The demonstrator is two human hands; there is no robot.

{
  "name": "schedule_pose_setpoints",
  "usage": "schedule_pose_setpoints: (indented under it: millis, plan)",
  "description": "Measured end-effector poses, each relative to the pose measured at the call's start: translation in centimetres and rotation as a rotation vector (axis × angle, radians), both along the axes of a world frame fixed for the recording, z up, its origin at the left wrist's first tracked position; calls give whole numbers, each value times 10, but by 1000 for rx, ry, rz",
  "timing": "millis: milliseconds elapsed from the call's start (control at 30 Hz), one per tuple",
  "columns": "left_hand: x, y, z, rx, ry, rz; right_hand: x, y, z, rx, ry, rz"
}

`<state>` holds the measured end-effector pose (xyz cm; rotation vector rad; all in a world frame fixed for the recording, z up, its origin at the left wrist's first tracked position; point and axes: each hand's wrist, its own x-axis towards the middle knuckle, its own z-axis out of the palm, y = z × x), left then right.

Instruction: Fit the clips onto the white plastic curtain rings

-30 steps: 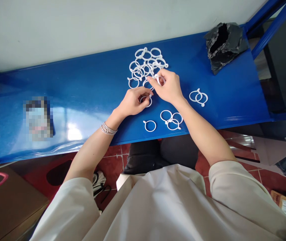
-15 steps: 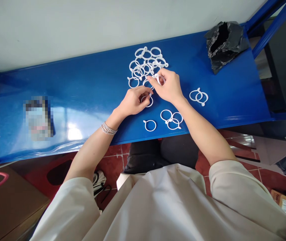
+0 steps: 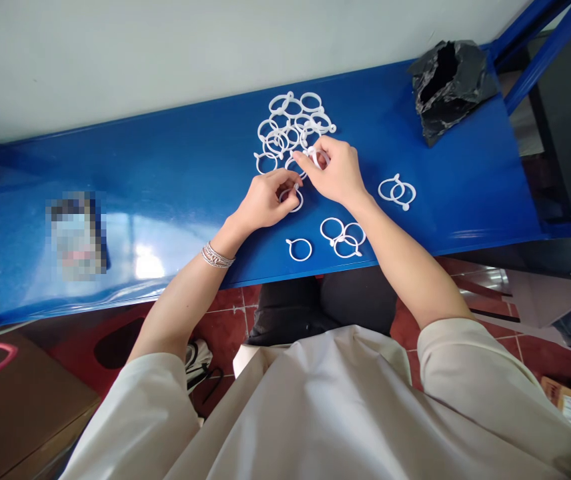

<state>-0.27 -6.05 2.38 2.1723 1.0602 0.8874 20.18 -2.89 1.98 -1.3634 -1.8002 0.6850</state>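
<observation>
My left hand (image 3: 268,201) is closed on a white plastic curtain ring (image 3: 301,203), its fingers and thumb around the ring's small eyelet. Just up and to the right, my right hand (image 3: 338,171) pinches another white curtain ring (image 3: 319,157); the fingers partly hide it, so I cannot tell whether there is more than one. Beyond both hands lies a pile of overlapping curtain rings (image 3: 291,127). Closer to me are a single ring (image 3: 300,250) and a cluster of 3 rings (image 3: 345,241). Two more overlapping rings (image 3: 397,193) lie right of my right forearm.
Everything rests on a blue table (image 3: 190,153) against a pale wall. A crumpled black plastic bag (image 3: 453,90) stands at the back right, by a blue frame. At the left lies a pixelated, phone-like object (image 3: 78,237). A cardboard box (image 3: 30,400) is on the lower left.
My left hand and its ring have shifted very slightly to the left. My right hand stays in place, and the rings on the table lie as before.
</observation>
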Motion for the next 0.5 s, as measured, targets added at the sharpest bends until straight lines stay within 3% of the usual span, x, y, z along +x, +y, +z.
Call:
schedule_pose_setpoints:
  millis: [500]
  plan:
    - [0,-1,-1,-18,-10,33,0,-1,2,-10,-18,-12]
